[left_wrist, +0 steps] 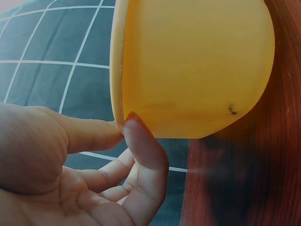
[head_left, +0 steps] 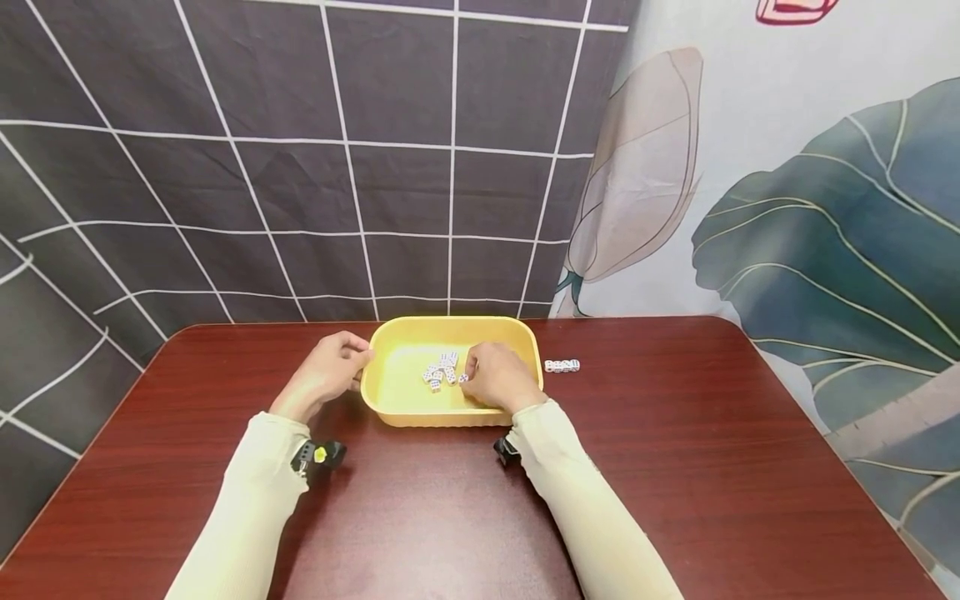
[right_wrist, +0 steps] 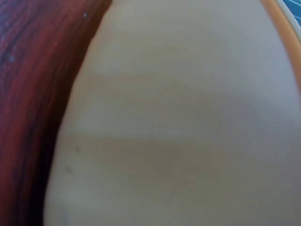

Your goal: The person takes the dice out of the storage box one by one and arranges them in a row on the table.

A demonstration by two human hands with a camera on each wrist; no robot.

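Note:
A yellow plastic tub [head_left: 450,419] stands on the table with several white dice [head_left: 437,377] loose on its floor. My left hand [head_left: 330,367] pinches the tub's left rim between thumb and index finger, as the left wrist view shows against the yellow wall [left_wrist: 197,61]. Reaching over the near right rim, my right hand [head_left: 498,375] is down inside the tub and pinches a die [head_left: 463,378] at its fingertips. In the right wrist view the tub's outer wall [right_wrist: 178,117] fills most of the picture and hides that hand.
Right of the tub, a short row of white dice [head_left: 562,366] lies side by side on the reddish-brown table [head_left: 675,442]. Behind the table's far edge hangs a dark cloth with white grid lines [head_left: 397,192], with a leaf-patterned curtain [head_left: 825,250] at the right.

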